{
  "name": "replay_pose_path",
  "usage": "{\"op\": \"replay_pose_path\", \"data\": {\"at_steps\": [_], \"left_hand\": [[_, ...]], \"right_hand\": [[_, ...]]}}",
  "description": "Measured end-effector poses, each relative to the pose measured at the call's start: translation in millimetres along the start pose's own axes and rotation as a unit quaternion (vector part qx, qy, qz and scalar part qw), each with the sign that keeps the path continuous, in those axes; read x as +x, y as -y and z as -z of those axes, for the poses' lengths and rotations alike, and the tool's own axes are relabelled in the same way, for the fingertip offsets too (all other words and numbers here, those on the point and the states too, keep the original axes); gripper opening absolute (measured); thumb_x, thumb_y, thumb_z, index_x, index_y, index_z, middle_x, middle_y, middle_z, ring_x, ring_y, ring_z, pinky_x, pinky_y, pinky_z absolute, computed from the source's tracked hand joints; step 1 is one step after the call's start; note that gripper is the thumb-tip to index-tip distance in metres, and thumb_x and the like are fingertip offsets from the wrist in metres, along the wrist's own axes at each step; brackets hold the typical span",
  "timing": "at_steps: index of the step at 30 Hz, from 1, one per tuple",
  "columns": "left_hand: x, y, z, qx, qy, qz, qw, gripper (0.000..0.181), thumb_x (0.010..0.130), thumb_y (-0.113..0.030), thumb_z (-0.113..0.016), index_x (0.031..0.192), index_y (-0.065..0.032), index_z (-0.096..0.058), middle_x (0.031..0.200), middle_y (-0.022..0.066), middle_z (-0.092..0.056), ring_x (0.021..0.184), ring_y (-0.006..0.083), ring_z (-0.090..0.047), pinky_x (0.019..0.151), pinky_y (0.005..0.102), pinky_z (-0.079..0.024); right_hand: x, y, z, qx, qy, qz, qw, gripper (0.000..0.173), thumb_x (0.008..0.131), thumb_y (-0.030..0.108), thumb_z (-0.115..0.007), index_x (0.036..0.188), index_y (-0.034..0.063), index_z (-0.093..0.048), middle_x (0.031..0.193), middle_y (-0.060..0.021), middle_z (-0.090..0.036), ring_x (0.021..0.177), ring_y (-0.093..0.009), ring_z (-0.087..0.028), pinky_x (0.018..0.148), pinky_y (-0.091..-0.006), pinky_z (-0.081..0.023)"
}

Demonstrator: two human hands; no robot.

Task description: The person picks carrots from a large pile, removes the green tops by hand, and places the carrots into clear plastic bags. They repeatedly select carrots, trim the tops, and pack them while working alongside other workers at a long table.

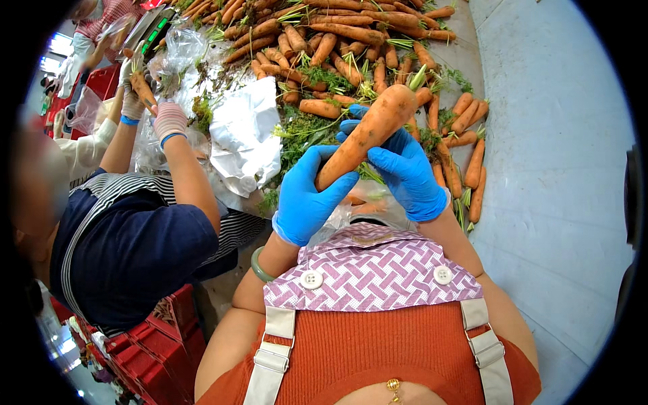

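A large carrot (372, 132) with dark soil specks is held at a slant in front of my chest. My left hand (311, 195), in a blue glove, grips its narrow lower end. My right hand (405, 169), also blue-gloved, touches the carrot from the right and behind, its fingers partly hidden by the carrot; short green stems show at the thick top. Beyond my hands lies a heap of carrots (349, 33) with cut greens (309, 134) among them. Clear plastic (334, 220) and more carrots show partly between my wrists and apron.
A co-worker in striped gloves (170, 121) holds another carrot (143, 90) at my left. White plastic sheeting (245, 136) lies between us. A scale with a green lit display (154, 35) stands farther off. Red crates (152, 349) stand low left; a pale wall (547, 167) rises right.
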State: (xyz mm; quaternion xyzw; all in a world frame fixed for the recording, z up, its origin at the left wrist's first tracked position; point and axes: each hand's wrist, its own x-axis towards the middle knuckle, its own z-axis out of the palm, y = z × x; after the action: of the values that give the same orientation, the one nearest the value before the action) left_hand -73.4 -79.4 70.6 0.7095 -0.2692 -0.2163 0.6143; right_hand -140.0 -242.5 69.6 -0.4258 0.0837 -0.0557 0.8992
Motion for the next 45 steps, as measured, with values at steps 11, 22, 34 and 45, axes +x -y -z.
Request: {"op": "replay_pose_path", "data": {"at_steps": [11,22,34,45], "left_hand": [[-1.6,2.2,-3.7,-0.015,0.016,0.012,1.0,0.034,0.08,-0.017,-0.069,0.107,-0.0009,-0.054,0.094,0.0106,-0.062,0.081,0.0129,-0.06,0.069,0.0273,-0.05],[-2.7,7.1,-12.2,0.157,-0.038,-0.072,0.984,0.038,0.076,-0.017,-0.072,0.107,-0.0029,-0.055,0.096,0.0155,-0.062,0.081,0.0263,-0.064,0.067,0.0337,-0.052],[-1.1,4.7,-1.1,0.05,0.036,0.04,0.997,0.029,0.079,-0.011,-0.069,0.102,0.0002,-0.055,0.087,0.0086,-0.062,0.077,0.0119,-0.058,0.065,0.0263,-0.046],[2.7,-3.3,2.4,-0.016,0.085,0.114,0.99,0.033,0.079,-0.011,-0.068,0.106,0.0006,-0.056,0.088,0.0046,-0.061,0.076,0.0096,-0.055,0.066,0.0259,-0.045]], "right_hand": [[-0.3,-3.0,-3.8,-0.031,-0.029,0.025,0.999,0.055,0.078,0.008,-0.069,0.127,0.0018,-0.043,0.115,-0.0119,-0.057,0.11,-0.022,-0.054,0.097,-0.0358,-0.044],[4.8,-9.4,-7.9,-0.009,-0.072,0.035,0.997,0.051,0.08,0.009,-0.065,0.125,-0.0021,-0.042,0.107,-0.0139,-0.059,0.105,-0.024,-0.056,0.096,-0.037,-0.045],[3.5,-1.0,3.1,-0.059,0.026,0.011,0.998,0.057,0.079,0.005,-0.065,0.13,0.0002,-0.038,0.119,-0.0162,-0.055,0.112,-0.027,-0.053,0.098,-0.0393,-0.043],[8.2,27.3,1.7,-0.024,-0.037,0.099,0.994,0.051,0.084,0.015,-0.06,0.129,-0.0008,-0.04,0.119,-0.0164,-0.054,0.11,-0.026,-0.054,0.096,-0.0379,-0.044]]}}
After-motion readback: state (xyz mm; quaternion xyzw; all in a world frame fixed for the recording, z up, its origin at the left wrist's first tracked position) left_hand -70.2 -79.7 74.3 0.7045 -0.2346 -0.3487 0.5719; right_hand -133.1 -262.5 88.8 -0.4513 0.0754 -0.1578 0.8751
